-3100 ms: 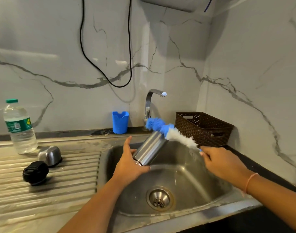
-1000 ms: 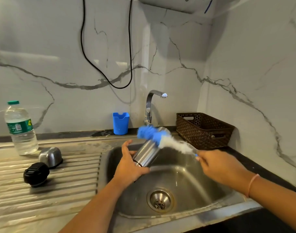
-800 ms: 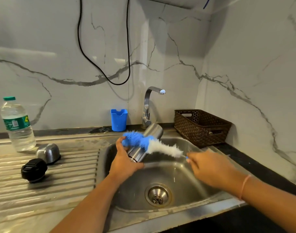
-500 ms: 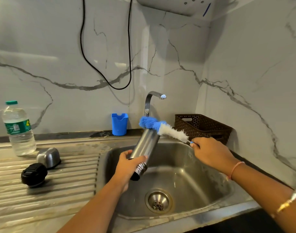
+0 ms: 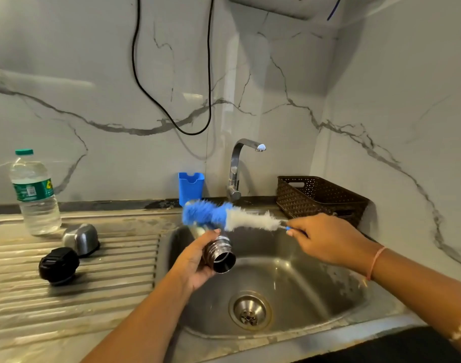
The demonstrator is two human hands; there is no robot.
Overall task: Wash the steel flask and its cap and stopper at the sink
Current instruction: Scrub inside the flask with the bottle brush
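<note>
Over the sink basin (image 5: 329,292), one steel flask (image 5: 220,255) – gripped near its neck by the left hand (image 5: 194,259), fingers curled round the body, threaded open mouth turned toward the camera, the far end hidden behind hand and brush. One bottle brush (image 5: 232,217), blue bristles at the tip and white bristles nearer the handle, lay roughly level across the far part of the flask; its thin blue handle was pinched between thumb and fingers of the right hand (image 5: 326,239), which was held above the basin's right side. The bristles were blurred, so contact with the flask could not be told. On the ribbed steel tabletop (image 5: 106,279) left of the basin: one steel cap (image 5: 80,238), lying on its side, and one black stopper (image 5: 58,265) just in front of it – near each other, well apart from the flask. One plastic water bottle (image 5: 34,192), green cap, stood upright behind them. Along the back edge: one blue holder (image 5: 190,187), one curved tap (image 5: 237,169), one brown woven basket (image 5: 321,197) at the right corner. One drain (image 5: 250,310) was set in the basin floor.
</note>
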